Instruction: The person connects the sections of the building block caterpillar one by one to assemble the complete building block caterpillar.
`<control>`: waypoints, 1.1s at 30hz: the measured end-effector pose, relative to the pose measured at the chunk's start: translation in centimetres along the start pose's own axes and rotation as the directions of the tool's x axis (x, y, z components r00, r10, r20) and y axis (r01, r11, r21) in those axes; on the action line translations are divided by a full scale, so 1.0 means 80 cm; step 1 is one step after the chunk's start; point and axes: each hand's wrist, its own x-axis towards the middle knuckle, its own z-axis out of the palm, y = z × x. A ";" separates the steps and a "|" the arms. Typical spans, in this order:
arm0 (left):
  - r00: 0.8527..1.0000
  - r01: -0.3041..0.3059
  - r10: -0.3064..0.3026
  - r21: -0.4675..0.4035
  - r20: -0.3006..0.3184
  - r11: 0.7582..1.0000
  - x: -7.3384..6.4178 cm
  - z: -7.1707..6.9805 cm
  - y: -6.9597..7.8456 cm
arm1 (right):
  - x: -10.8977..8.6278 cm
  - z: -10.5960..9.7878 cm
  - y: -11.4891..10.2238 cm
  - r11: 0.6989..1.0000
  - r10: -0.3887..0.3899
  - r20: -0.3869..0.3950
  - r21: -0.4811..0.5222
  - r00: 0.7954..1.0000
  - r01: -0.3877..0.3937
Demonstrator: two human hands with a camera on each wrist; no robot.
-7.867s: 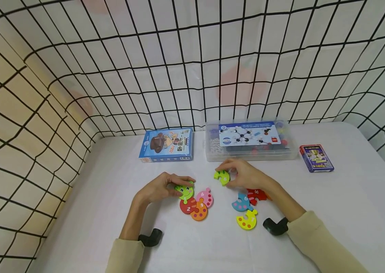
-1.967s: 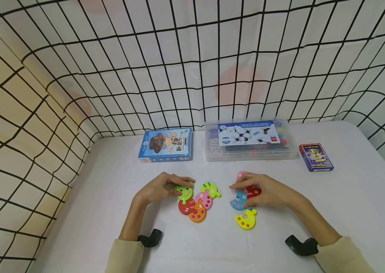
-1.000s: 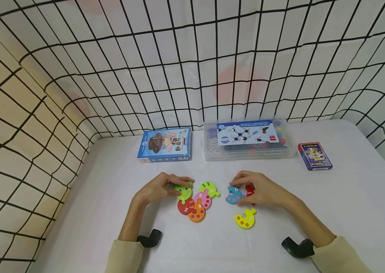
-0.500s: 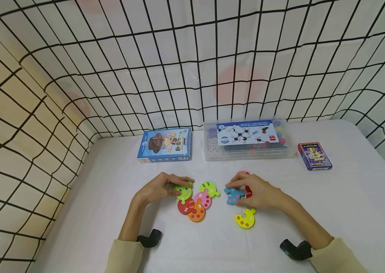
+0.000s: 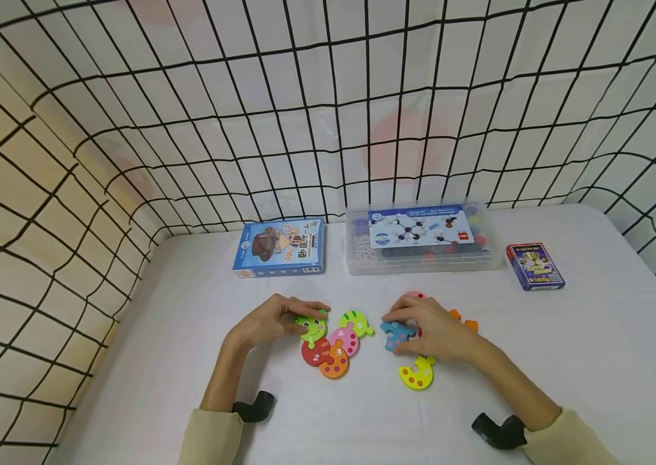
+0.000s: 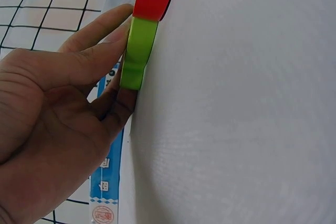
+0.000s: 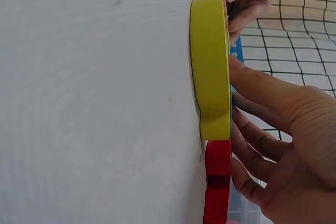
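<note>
My left hand [image 5: 275,320] grips the green smiling caterpillar-head puzzle piece [image 5: 311,329] by its edges, thumb and fingers on either side. From the head runs a curved chain: red 2 [image 5: 313,354], orange 3 [image 5: 335,366], pink 4 [image 5: 346,342] and green striped 5 [image 5: 352,321]. My right hand [image 5: 438,332] pinches a blue puzzle piece [image 5: 396,334] between thumb and fingers, right of the chain and apart from it. Just below that hand lies a yellow spotted piece [image 5: 415,376]. In the right wrist view the yellow piece [image 7: 211,66] hides the blue one.
Partly behind my right hand are a pink piece [image 5: 417,294] and orange pieces [image 5: 470,325]; a red piece [image 7: 218,169] shows in the right wrist view. A blue game box [image 5: 281,248], a clear molecular-model case [image 5: 423,258] and a small card box [image 5: 535,267] stand along the back.
The right hand has set the green 5 piece at the chain's end and let it go. It then took the blue piece, turned it and drew it slightly left. The left hand has stayed put.
</note>
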 end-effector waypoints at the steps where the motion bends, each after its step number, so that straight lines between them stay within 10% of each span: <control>1: 1.000 -0.003 0.003 -0.001 0.000 1.000 0.000 0.000 0.000 | 0.000 0.000 -0.001 1.000 0.002 -0.002 0.002 1.000 -0.002; 12: 1.000 -0.007 0.007 0.001 0.004 1.000 0.000 0.000 -0.002 | 0.005 0.008 -0.006 0.994 -0.020 -0.057 0.106 0.998 0.025; 33: 1.000 -0.004 0.004 0.015 0.004 1.000 0.002 -0.001 -0.001 | 0.019 0.030 -0.029 0.960 0.179 -0.170 0.245 0.969 -0.135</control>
